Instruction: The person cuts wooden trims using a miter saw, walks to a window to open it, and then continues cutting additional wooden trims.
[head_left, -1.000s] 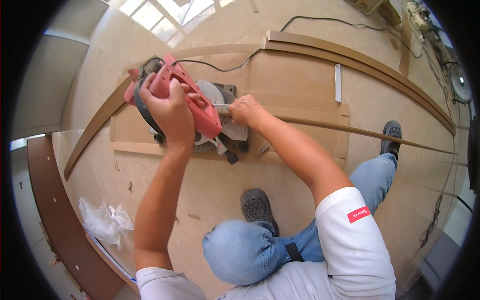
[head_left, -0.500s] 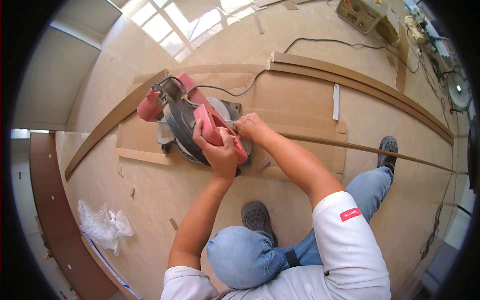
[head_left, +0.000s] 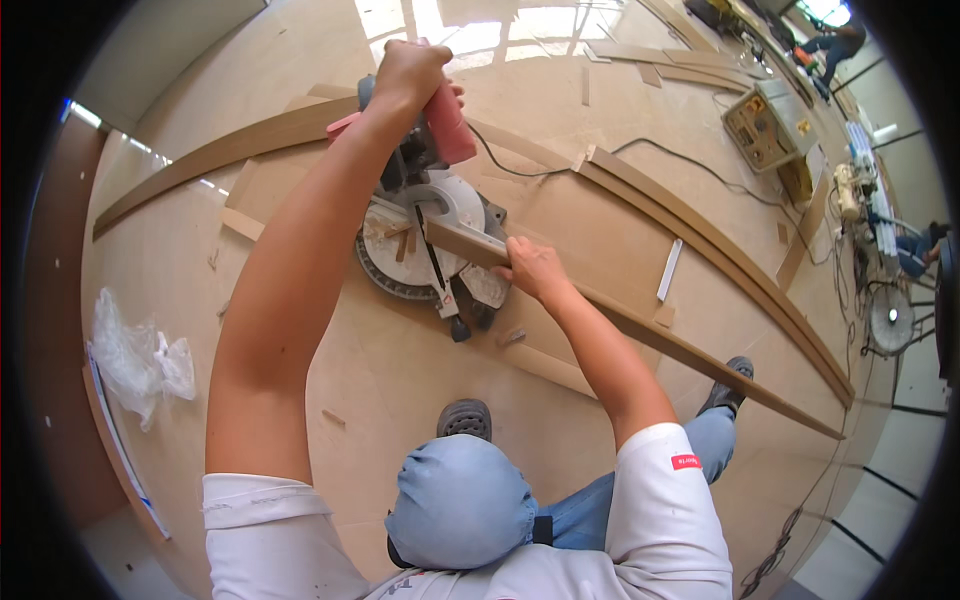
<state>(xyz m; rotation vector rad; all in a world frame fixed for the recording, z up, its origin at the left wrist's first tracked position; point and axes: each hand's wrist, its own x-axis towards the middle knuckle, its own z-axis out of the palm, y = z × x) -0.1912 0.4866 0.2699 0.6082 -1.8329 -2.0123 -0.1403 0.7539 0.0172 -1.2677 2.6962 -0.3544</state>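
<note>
A miter saw with a red handle stands on the floor. Its head is raised, and my left hand is closed round that handle at the top. On the round base lie small wood offcuts beside the blade slot. A long brown board runs from the saw's fence out to the lower right. My right hand grips this board just right of the saw base, fingers over its upper edge. The blade is hidden behind my forearm and the saw head.
Flat cardboard lies under the saw. Beyond it are stacked brown boards, a black cord and a beige machine. A fan stands at far right, a plastic bag at left. Another person is far off, upper right.
My left hand has lifted the saw head up and away, baring the base and the board's end. My right hand stays near the saw, on the board. The whole view has shifted.
</note>
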